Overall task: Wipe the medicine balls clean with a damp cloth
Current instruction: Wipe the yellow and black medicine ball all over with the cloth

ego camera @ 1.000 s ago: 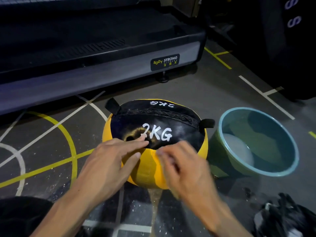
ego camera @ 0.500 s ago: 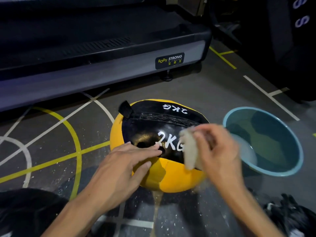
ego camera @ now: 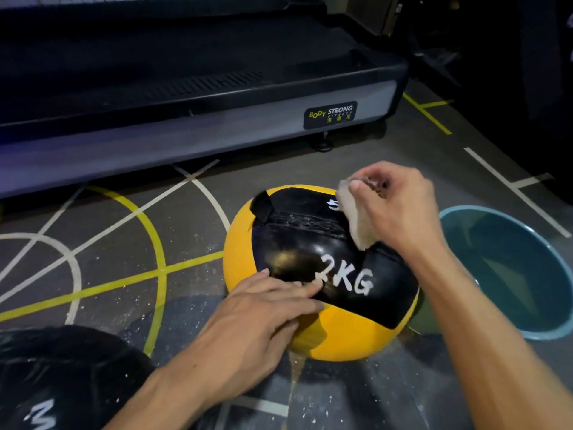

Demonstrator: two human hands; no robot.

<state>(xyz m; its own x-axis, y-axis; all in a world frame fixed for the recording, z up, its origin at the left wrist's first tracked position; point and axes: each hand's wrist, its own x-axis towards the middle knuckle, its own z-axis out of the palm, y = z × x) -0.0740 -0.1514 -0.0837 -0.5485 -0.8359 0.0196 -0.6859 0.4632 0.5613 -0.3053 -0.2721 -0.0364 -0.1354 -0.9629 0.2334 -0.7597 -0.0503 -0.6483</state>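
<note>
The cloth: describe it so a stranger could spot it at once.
In front of the treadmill, a yellow and black ball marked 2KG sits on the floor. At its upper right, the right hand pinches the cloth, a small pale rag, the only light fabric here.

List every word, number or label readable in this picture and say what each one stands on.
"2KG": white, on the black panel of the round yellow and black medicine ball.
"BODY STRONG FITNESS": dark plate on the grey and black treadmill base; the small characters beneath are too small to read.
A partly hidden white mark at the ball's top, behind the pale damp cloth: unreadable.
A cut-off white letter, perhaps "M", on the black ball lower left.
</note>
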